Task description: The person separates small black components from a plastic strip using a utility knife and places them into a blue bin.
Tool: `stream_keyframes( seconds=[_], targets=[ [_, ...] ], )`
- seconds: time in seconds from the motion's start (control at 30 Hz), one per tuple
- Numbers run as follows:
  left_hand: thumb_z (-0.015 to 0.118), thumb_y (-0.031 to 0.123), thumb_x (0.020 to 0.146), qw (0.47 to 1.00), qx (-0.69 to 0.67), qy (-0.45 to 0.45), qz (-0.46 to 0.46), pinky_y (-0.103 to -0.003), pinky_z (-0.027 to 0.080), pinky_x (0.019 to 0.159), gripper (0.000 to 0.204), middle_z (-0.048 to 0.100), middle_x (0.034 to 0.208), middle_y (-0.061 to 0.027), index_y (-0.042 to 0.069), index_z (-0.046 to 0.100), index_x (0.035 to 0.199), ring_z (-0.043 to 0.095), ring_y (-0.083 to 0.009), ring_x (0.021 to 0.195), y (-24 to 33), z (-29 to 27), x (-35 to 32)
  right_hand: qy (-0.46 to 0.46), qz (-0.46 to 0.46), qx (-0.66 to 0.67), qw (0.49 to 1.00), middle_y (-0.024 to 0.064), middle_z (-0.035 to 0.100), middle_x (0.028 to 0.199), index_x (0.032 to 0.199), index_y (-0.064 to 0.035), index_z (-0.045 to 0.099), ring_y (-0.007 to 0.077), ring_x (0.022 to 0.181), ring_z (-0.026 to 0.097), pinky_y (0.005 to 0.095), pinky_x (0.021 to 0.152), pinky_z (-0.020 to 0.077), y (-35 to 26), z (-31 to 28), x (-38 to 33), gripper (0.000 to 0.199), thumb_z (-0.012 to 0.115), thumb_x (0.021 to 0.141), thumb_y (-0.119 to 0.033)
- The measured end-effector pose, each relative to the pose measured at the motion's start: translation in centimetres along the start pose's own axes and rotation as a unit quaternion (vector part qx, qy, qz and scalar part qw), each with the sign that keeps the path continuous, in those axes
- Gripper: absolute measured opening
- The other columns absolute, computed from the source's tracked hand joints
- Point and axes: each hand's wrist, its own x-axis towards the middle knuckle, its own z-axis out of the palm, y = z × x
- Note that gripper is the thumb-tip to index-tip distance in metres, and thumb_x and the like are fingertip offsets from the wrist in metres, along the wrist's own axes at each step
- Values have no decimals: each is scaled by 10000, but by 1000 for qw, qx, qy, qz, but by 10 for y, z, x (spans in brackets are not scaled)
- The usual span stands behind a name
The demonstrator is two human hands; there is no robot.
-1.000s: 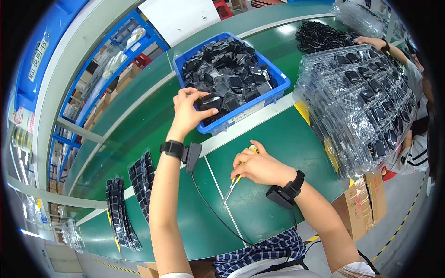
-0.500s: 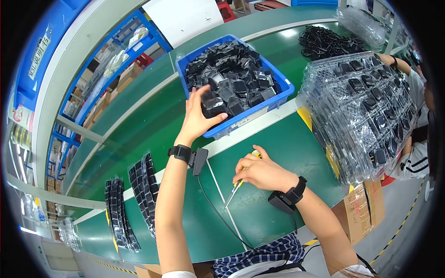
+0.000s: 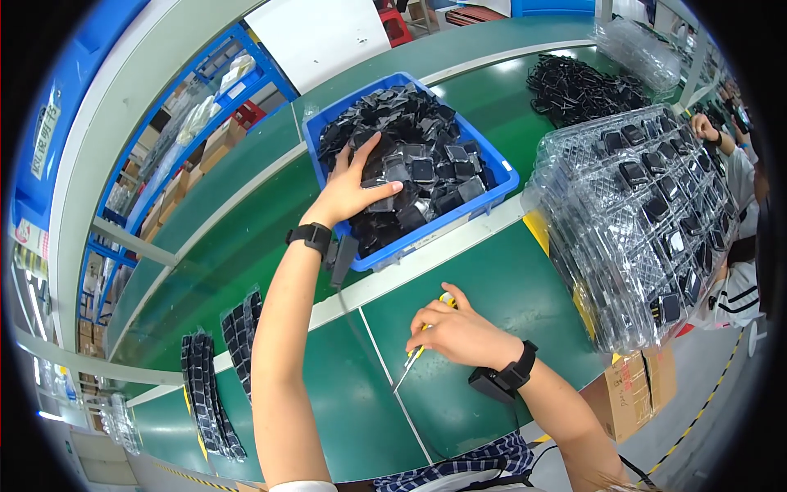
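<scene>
Reaching into the blue bin [image 3: 500,176], the left hand [image 3: 348,193] lies flat w/ fingers spread on the heap of small black parts [image 3: 410,156], not clamped on any one of them. Right hand [image 3: 455,332] rests on the green worktop [image 3: 492,287] nearer the body, fingers closed round a yellow-handled screwdriver [image 3: 420,353], tip angled down-left & touching the mat. Both wrists wear black bands. Stacked clear trays [image 3: 648,213] w/ black parts sit to the right, more parts [image 3: 215,377] lie far left.
</scene>
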Motion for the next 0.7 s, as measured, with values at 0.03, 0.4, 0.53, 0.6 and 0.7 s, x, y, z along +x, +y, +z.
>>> stream_keyframes(
  seconds=[0.03,0.4,0.53,0.6,0.7],
  targets=[
    [791,608,813,1000,-9,-13,-10,-513,246,1261,1033,224,1652,-356,306,269,1653,169,-484,1570,-1,-2,5,3,-1,5,1000,-67,641,1039,1012,-274,799,149,1123,611,625,1231,243,1,1,0,183,755,884,-151],
    [810,592,776,997,-53,-46,-15,-526,301,1241,1074,226,1641,-348,305,257,1651,203,-483,1560,-19,-6,52,-4,-1,19,1000,-73,634,1051,1016,-278,796,149,1136,605,613,1235,221,3,0,-3,203,745,891,-126],
    [754,546,861,995,-16,-99,25,-495,225,1276,1002,297,1659,-253,203,254,1658,253,-401,1557,-9,-18,26,-10,-10,8,1000,-69,639,1059,1030,-279,797,153,1133,608,609,1232,216,4,-1,-4,212,748,889,-129],
    [759,545,870,997,-1,-68,29,-487,229,1274,979,277,1674,-260,222,277,1658,238,-399,1568,8,-24,2,-15,-20,4,1000,-66,643,1064,1049,-284,794,156,1129,612,611,1231,213,8,0,-3,228,747,891,-127],
    [761,484,905,998,11,-41,53,-487,261,1258,920,245,1688,-265,250,288,1658,256,-409,1563,15,-53,-46,-27,-25,8,999,-61,642,1063,1081,-292,785,158,1127,617,611,1227,213,7,0,3,251,750,890,-131]
  ],
)
